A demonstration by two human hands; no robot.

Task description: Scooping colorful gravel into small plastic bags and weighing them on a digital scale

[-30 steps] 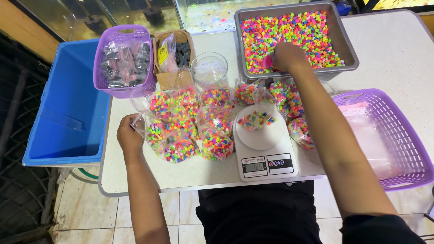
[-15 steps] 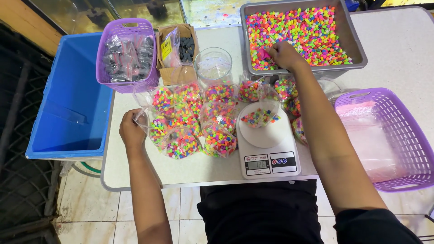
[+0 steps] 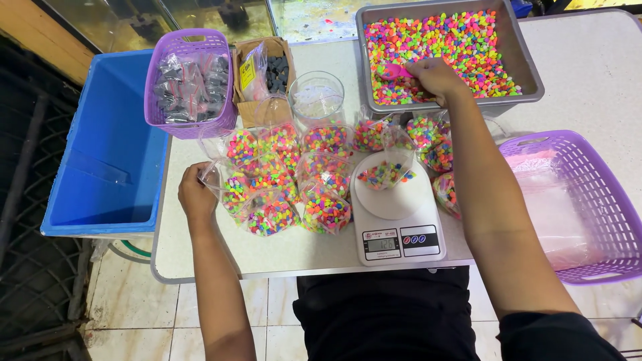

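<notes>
I see my right hand [image 3: 436, 77] reaching into the grey metal tray of neon-coloured gravel [image 3: 521, 63] at one o'clock, fingers closed around a small pink scoop [image 3: 393, 71] that lies among the pebbles. Just below that hand, toward the middle of the white surface [image 3: 588, 80], a clear plastic bag partly filled with coloured gravel [image 3: 388, 170] sits open on the round plate of a white digital kitchen scale [image 3: 398, 224]. My left hand [image 3: 195, 194] rests at nine o'clock on the surface edge, fingers pinched on the rim of an empty clear plastic bag [image 3: 212, 175]. Right beside it, spreading toward the scale, lies a cluster of filled clear bags of neon gravel [image 3: 287, 180], touching one another. Beyond them at twelve o'clock stands a clear glass jar [image 3: 316, 99], with an open cardboard box [image 3: 262, 77] at eleven o'clock and a small purple plastic basket holding dark packets [image 3: 189, 80] next to it. A larger purple plastic basket with pale pink bags inside [image 3: 602, 200] sits at three o'clock. Off the surface at nine o'clock stands a blue plastic tub [image 3: 100, 147].
</notes>
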